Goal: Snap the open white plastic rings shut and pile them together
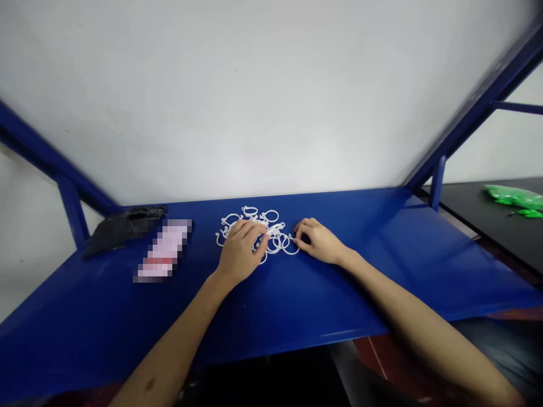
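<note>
A loose pile of thin white plastic rings, each with a small knob or eyelet, lies on the blue table. Over the pile's left side rests my left hand, with thumb and index finger closed on a white piece at their tips. My right hand sits at the pile's right edge. Its fingers are curled, and thumb and forefinger meet at the rim of a white ring lying on the table. My left hand covers part of the pile.
On the table's left are a black plastic bag and a pixelated pinkish item. Blue metal bars rise at both sides before a white wall. A green bag lies on a dark table to the right.
</note>
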The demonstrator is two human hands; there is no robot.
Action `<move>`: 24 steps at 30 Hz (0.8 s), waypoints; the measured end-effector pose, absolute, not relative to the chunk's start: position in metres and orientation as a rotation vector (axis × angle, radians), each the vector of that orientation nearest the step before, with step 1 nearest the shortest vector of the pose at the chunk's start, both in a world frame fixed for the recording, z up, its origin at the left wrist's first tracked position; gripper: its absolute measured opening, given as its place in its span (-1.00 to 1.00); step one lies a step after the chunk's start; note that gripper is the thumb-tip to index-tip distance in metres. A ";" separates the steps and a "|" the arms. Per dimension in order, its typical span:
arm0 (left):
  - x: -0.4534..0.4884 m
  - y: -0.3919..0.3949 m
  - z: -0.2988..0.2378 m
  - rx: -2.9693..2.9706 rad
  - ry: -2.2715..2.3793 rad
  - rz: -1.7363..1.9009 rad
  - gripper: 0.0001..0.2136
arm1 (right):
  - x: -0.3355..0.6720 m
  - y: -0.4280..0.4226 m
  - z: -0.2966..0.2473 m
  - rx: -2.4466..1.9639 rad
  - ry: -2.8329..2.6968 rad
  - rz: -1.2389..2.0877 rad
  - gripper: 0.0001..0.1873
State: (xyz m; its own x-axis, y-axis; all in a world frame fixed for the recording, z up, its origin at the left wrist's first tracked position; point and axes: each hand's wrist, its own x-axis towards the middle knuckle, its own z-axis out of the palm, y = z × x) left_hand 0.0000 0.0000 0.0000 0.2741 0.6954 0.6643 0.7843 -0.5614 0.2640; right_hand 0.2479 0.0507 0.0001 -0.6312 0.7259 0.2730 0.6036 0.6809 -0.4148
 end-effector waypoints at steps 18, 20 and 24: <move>0.012 -0.007 0.002 -2.425 -1.209 -1.093 -0.85 | 0.246 0.041 0.004 -0.907 -2.334 0.454 -0.69; 0.015 -0.007 -0.003 -2.501 -1.186 -1.037 -0.85 | 0.245 0.039 0.005 -0.864 -2.345 0.501 -0.64; 0.016 -0.005 -0.011 -2.607 -1.189 -0.980 -0.82 | 0.249 0.042 0.003 -0.960 -2.391 0.397 -0.77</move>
